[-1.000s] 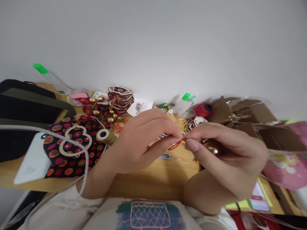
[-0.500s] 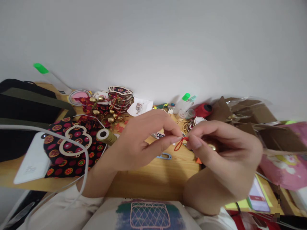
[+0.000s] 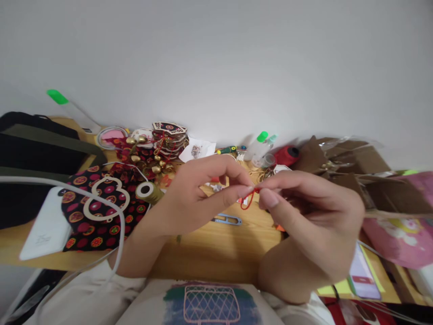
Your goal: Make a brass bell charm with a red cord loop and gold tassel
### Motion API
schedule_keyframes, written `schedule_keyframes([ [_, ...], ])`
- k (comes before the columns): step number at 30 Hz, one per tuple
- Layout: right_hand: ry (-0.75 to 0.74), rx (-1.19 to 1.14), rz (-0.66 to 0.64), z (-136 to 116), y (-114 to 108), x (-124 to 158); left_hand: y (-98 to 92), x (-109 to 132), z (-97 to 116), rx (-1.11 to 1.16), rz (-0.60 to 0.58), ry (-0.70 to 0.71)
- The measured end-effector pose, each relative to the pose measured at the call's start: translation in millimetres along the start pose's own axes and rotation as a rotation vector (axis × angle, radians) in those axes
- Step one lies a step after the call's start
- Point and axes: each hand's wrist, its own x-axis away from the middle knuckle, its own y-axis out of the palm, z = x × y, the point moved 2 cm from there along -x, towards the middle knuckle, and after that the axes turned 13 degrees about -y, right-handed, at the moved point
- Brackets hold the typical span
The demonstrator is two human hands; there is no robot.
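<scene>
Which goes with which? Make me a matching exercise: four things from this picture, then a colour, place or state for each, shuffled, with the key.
1. cord
2. gourd-shaped frame
3. white-cored spool
4. boxes

A. brown
B. wound in olive green
C. at the fingertips of the left hand and right hand
D. lying on patterned cloth

Pairs: 1-C; 2-D; 3-B; 4-A

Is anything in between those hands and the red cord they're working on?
Nothing visible: the left hand and the right hand pinch the red cord directly. The blue tool lies on the table, apart from it.
</scene>
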Motion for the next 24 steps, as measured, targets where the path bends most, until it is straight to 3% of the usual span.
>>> schedule_keyframes([
  [24, 0.094, -0.131, 0.094, 9, 1, 9, 0.0, -1, -1, 0.06, -0.042, -0.096],
])
